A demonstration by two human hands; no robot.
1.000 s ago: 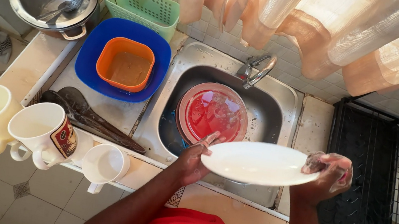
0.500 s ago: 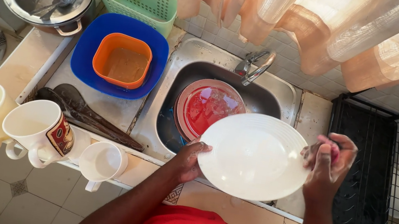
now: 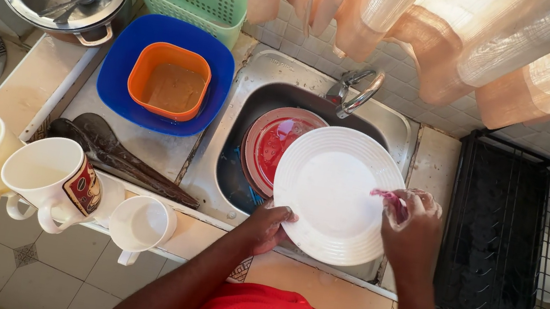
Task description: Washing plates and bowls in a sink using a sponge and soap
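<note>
White plate [image 3: 329, 186] tilted above sink [image 3: 399, 127], lower rim gripped by left hand [image 3: 268, 226]; right hand [image 3: 413, 226] clenched on pink scrubber [image 3: 387, 196], pressing plate face. Red plate [image 3: 269, 142] in basin. Tiled counter, curtained window.

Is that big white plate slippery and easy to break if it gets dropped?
Probably slippery: the white plate is being rubbed with a pink scrubber over the sink, so it is likely wet. It looks stiff and glossy, perhaps ceramic, so a drop might chip it. The left hand pinches only its rim, a fairly weak hold.
</note>
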